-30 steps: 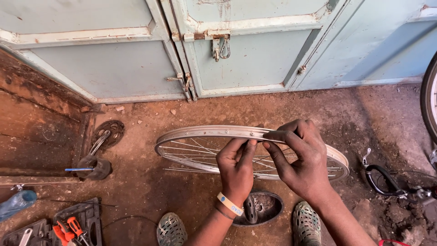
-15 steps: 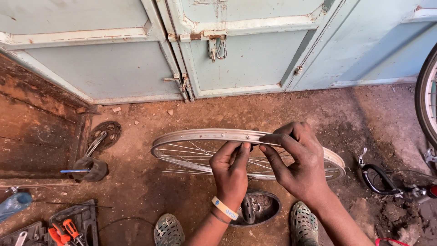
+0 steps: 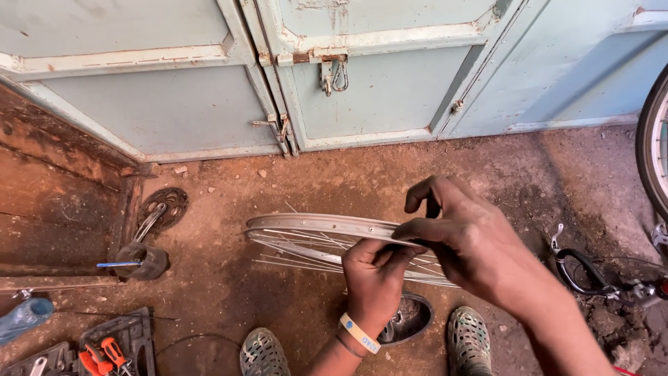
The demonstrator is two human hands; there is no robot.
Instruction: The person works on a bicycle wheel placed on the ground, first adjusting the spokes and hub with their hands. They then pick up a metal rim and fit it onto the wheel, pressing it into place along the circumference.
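A bare silver bicycle wheel rim point(image 3: 306, 226) with thin spokes is held flat in front of me, above the dirt floor. My left hand point(image 3: 374, 282), with a pale wristband, grips the near edge of the rim from below. My right hand point(image 3: 467, 240) pinches the rim's right side between thumb and fingers, hiding that part of it. Both hands touch the rim close to each other.
Pale blue metal doors point(image 3: 362, 76) with a hasp stand ahead. A chainring and crank point(image 3: 156, 216) lie at the left, an open tool case with orange-handled tools point(image 3: 104, 348) at bottom left. A tyre point(image 3: 654, 146) and a brake part point(image 3: 591, 271) sit at right. My sandalled feet point(image 3: 470, 338) are below.
The view has shifted, so the rim and hands now sit lower and further right. My right hand has slid along the rim, fingers lifted more.
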